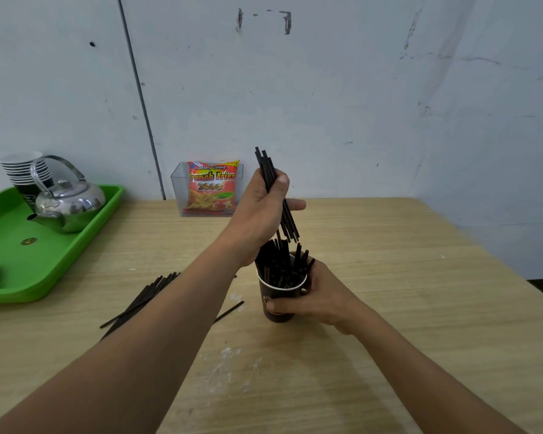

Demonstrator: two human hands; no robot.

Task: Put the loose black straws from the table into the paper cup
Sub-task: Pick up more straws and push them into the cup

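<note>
Step in hand: insertion. A bundle of black straws [266, 166] is gripped in the left hand [264, 202], fingers curled round it. It is held tilted above the paper cup [278, 296], lower ends just over the standing straws [279, 261] that crowd the cup. The cup is steadied upright on the counter [405, 292] by the right hand [311, 296], which is wrapped round its side.

A loose pile of straws [148, 292] is seen on the counter left of the cup, partly hidden by the left forearm. One lone straw [232, 309] lies nearer the cup. The task is judged well along, not done.

Next, the bundle should be tipped nearer vertical and lowered into a gap. Little room is left, so ends could catch on the rim or on the standing straws. A firm hold on the cup is needed.

Straws: thin straight tubes, matte black, stiff-looking. Cup: dark paper, tapered, pale rim. Counter: pale wood-grain surface, white scuffs.
</note>
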